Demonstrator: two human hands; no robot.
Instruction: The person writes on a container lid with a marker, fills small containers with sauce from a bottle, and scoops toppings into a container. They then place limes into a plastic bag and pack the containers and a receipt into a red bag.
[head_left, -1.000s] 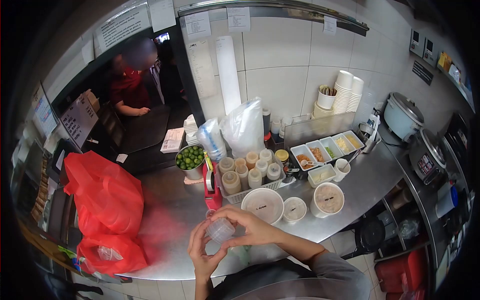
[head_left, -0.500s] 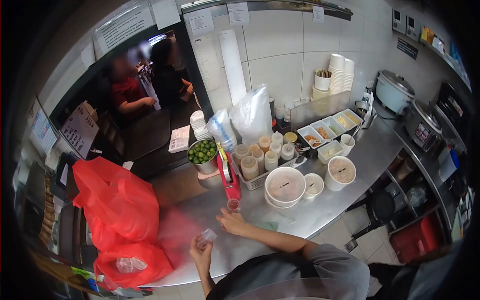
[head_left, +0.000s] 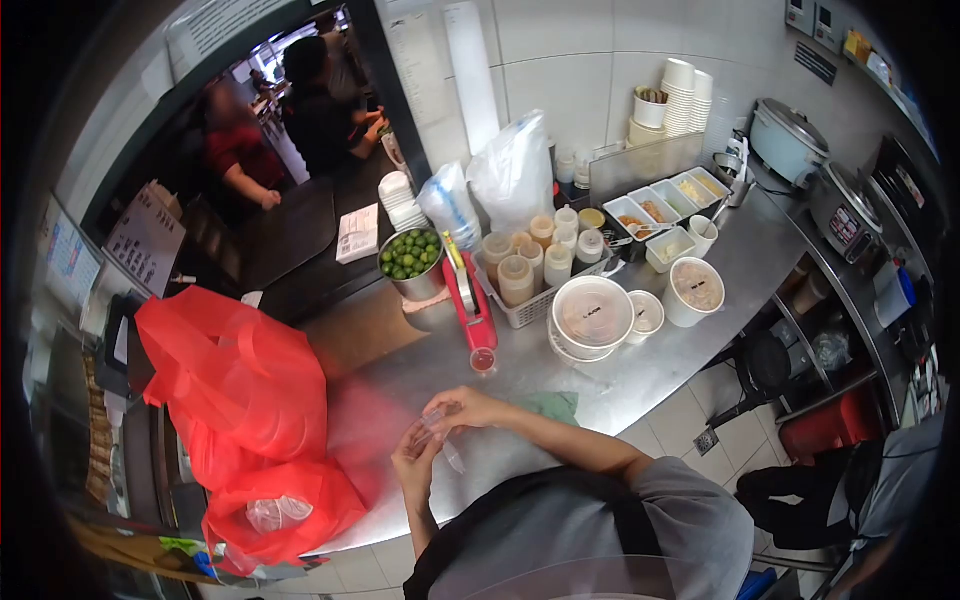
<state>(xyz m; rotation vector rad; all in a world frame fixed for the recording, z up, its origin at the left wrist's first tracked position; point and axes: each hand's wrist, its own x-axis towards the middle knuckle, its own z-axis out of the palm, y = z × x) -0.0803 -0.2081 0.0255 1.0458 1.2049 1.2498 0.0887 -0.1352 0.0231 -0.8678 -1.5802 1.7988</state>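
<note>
My left hand (head_left: 415, 456) and my right hand (head_left: 462, 408) meet over the steel counter, fingers closed on a small clear plastic cup (head_left: 433, 418). Just below them shows another clear plastic piece (head_left: 455, 458), too blurred to name exactly. Beyond my hands, a small clear sauce cup (head_left: 483, 360) with red contents stands by the base of a red tape dispenser (head_left: 472, 305). A green cloth (head_left: 555, 406) lies on the counter, partly behind my right forearm.
Red carrier bags (head_left: 240, 390) fill the left side. Squeeze bottles (head_left: 516, 278) stand in a basket, with lidded tubs (head_left: 592, 312) to their right. A metal pot of limes (head_left: 410, 258) sits behind the dispenser. Two people are beyond the hatch; another person (head_left: 870, 480) is at right.
My right hand has left the sauce cup and come back to my left hand, joining it on the clear cup. The view has shifted, and a person now shows at right.
</note>
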